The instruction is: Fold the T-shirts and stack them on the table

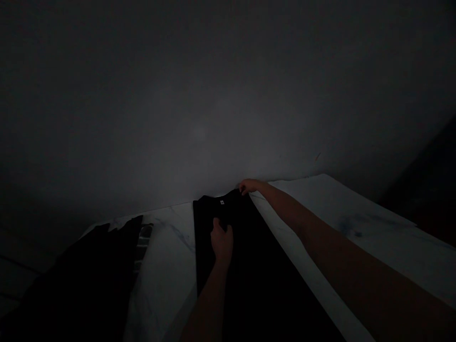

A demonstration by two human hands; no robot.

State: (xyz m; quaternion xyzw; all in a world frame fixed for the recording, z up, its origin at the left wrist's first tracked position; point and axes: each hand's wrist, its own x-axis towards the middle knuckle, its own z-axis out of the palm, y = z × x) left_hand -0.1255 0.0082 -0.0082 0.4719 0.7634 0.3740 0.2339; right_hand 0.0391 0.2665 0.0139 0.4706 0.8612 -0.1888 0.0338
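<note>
A black garment (260,270) lies stretched lengthwise on a white marbled table (167,270), with a small white label (222,202) near its far, neckline-like edge. My left hand (222,241) is over the upper middle of the garment, thumb and forefinger apart; whether it touches the cloth is hard to tell in the dim light. At the garment's far right corner, my right hand (248,185) pinches the cloth between bent fingers.
More dark clothing (92,280) lies on the left, over a dark patterned piece (143,237) with pale lines. A grey wall (213,118) rises along the table's far edge. The table's right edge slants away toward darkness.
</note>
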